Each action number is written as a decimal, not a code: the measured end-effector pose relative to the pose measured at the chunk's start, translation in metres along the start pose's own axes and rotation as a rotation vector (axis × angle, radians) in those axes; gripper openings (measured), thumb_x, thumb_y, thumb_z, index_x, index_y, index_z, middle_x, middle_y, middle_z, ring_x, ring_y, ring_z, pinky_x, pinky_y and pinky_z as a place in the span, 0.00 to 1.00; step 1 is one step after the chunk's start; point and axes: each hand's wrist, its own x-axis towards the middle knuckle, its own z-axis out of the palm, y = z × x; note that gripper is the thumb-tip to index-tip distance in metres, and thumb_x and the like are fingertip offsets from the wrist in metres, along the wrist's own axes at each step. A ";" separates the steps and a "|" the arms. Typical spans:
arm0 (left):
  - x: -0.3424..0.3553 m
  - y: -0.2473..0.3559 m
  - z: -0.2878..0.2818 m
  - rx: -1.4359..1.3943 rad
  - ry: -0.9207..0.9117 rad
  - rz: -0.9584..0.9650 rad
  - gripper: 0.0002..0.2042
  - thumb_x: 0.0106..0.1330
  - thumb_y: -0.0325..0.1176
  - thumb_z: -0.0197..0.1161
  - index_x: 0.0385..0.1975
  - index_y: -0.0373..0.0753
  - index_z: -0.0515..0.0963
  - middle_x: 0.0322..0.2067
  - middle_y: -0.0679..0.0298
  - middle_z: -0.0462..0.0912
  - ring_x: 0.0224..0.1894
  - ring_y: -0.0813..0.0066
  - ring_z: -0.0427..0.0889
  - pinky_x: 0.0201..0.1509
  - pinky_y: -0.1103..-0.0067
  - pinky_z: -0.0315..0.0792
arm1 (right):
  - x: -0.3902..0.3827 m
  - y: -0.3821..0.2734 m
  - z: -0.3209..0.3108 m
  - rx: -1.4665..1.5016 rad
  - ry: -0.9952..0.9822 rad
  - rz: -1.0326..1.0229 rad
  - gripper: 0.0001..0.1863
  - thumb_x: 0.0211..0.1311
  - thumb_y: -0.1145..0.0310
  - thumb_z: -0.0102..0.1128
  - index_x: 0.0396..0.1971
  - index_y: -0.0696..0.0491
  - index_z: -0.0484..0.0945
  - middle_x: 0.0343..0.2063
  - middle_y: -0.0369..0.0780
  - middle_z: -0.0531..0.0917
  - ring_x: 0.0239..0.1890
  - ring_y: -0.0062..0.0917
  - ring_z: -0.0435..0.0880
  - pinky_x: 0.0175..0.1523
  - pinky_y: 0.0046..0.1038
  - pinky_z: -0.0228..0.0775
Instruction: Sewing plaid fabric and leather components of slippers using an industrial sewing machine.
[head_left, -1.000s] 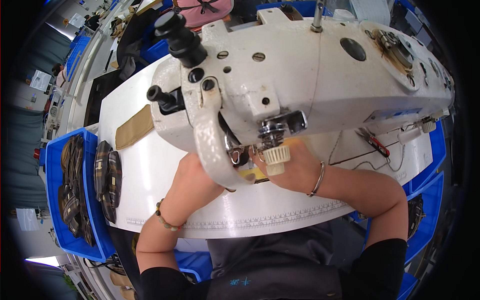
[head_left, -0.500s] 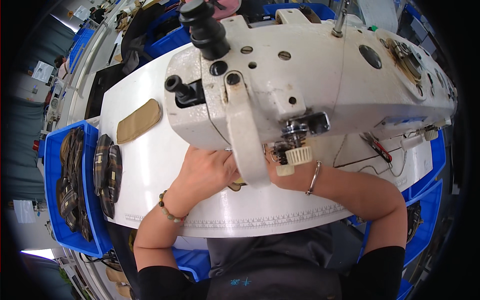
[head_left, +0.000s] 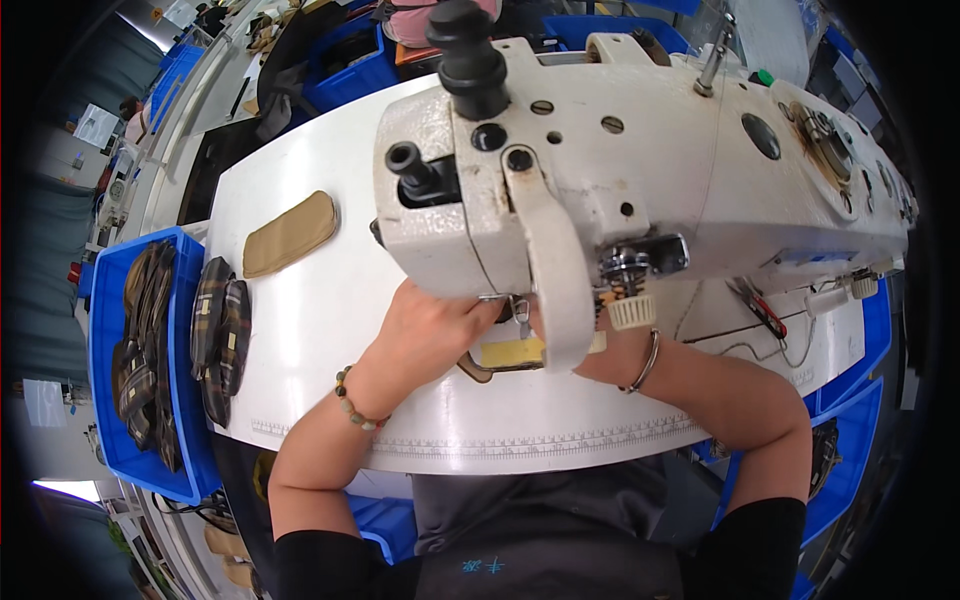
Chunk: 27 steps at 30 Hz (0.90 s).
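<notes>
A white sewing machine (head_left: 680, 190) fills the upper middle of the view. Its needle area is partly covered by my left hand (head_left: 430, 335), whose fingers are curled and pressed together there, their tips out of sight. A small brown fabric piece (head_left: 474, 368) shows only as an edge between that hand and a yellow strip (head_left: 510, 353) at the machine's base. My right hand (head_left: 608, 352) is on the other side of the needle, its fingers hidden behind the white lever (head_left: 560, 270) and the thread tension knob (head_left: 631, 312).
A tan padded fabric piece (head_left: 291, 235) lies on the white table (head_left: 310, 370). Plaid pieces (head_left: 219, 340) rest at its left edge, beside a blue bin (head_left: 190, 480) of similar pieces. Red-handled thread snips (head_left: 762, 310) and loose cord lie to the right. A printed ruler (head_left: 540, 448) follows the near edge.
The whole view has shifted, so the machine sits further right in it. More of the yellow strip shows between my hands. Both hands stay by the needle.
</notes>
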 end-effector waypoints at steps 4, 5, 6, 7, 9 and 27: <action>-0.003 -0.002 0.002 -0.006 -0.050 -0.055 0.07 0.48 0.29 0.65 0.28 0.41 0.85 0.32 0.67 0.83 0.39 0.67 0.83 0.42 0.72 0.78 | 0.007 0.003 -0.009 0.085 -0.102 0.128 0.09 0.52 0.66 0.65 0.32 0.54 0.84 0.28 0.39 0.86 0.29 0.37 0.85 0.35 0.36 0.77; -0.004 -0.002 0.003 -0.005 -0.050 -0.059 0.07 0.48 0.29 0.65 0.28 0.41 0.85 0.32 0.67 0.83 0.39 0.67 0.83 0.42 0.72 0.78 | 0.006 0.004 -0.004 0.087 -0.104 0.125 0.09 0.52 0.66 0.65 0.32 0.54 0.84 0.28 0.39 0.86 0.29 0.37 0.85 0.35 0.36 0.77; -0.005 -0.003 0.003 0.005 -0.029 -0.021 0.06 0.48 0.29 0.65 0.27 0.42 0.85 0.33 0.69 0.83 0.40 0.68 0.83 0.44 0.71 0.77 | 0.004 0.005 0.002 0.100 -0.033 0.098 0.09 0.52 0.67 0.65 0.32 0.54 0.84 0.27 0.40 0.86 0.28 0.38 0.85 0.35 0.37 0.77; -0.005 -0.003 0.004 0.014 -0.009 0.018 0.06 0.47 0.30 0.65 0.26 0.43 0.85 0.34 0.70 0.83 0.41 0.69 0.82 0.46 0.71 0.77 | 0.003 0.005 0.006 0.112 0.039 0.072 0.09 0.52 0.67 0.65 0.31 0.55 0.84 0.26 0.40 0.85 0.28 0.39 0.84 0.34 0.37 0.77; -0.004 -0.002 0.005 0.016 0.023 0.058 0.06 0.46 0.30 0.65 0.25 0.43 0.85 0.35 0.71 0.83 0.43 0.71 0.82 0.49 0.71 0.76 | -0.002 0.005 0.010 0.172 0.013 0.156 0.08 0.52 0.68 0.65 0.31 0.55 0.83 0.25 0.41 0.85 0.27 0.39 0.84 0.34 0.37 0.77; 0.000 0.007 0.004 -0.021 0.035 0.046 0.08 0.46 0.28 0.65 0.27 0.42 0.86 0.38 0.70 0.84 0.45 0.71 0.81 0.48 0.71 0.76 | 0.005 -0.008 -0.004 -0.145 -0.034 -0.032 0.05 0.50 0.71 0.63 0.18 0.52 0.78 0.20 0.40 0.82 0.23 0.36 0.82 0.29 0.35 0.74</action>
